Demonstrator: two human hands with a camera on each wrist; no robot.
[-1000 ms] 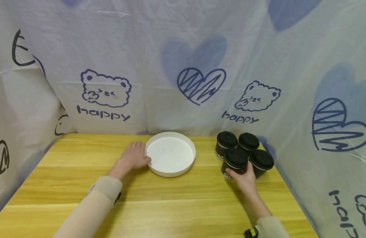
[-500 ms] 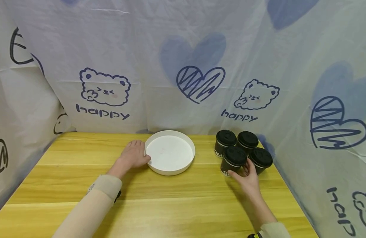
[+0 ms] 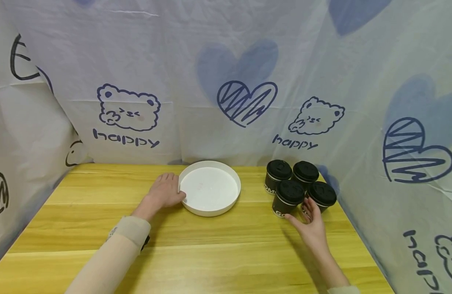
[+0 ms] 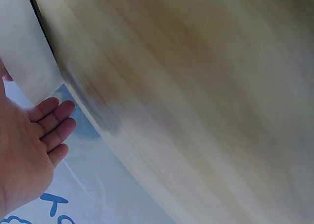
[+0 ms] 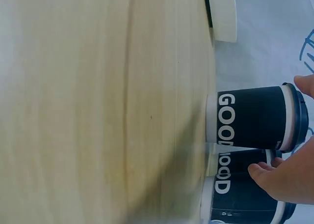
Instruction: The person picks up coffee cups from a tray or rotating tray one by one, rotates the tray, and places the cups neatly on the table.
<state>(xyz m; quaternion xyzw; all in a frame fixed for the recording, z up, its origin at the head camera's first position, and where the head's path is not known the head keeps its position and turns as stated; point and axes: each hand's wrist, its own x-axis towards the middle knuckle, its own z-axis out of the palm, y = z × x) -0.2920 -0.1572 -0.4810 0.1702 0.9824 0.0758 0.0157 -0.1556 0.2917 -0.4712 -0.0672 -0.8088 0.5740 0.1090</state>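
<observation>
My left hand [image 3: 164, 192] rests at the left side of a round white tray [image 3: 211, 212], its thumb lying over the rim. In the left wrist view its fingers [image 4: 58, 122] are loosely extended next to the white wall of the tray. On the right, several black paper cups with black lids stand upright in a tight cluster. My right hand [image 3: 314, 230] is just in front of them, thumb and fingers spread, holding nothing. The nearest cup [image 3: 284, 206] stands at its fingertips; the front-right cup [image 3: 323, 194] is partly hidden behind the fingers. "GOOD" is printed on a cup [image 5: 252, 118].
Everything stands on a yellow wood-grain table [image 3: 218, 253]. A white cloth [image 3: 196, 134] printed with bears and hearts hangs behind the table and along both sides. The cups are close to the table's right edge.
My right hand has loosened from the nearest cup and drawn back slightly to the right and toward me, fingers spreading. The cups, the tray and my left hand stay in place.
</observation>
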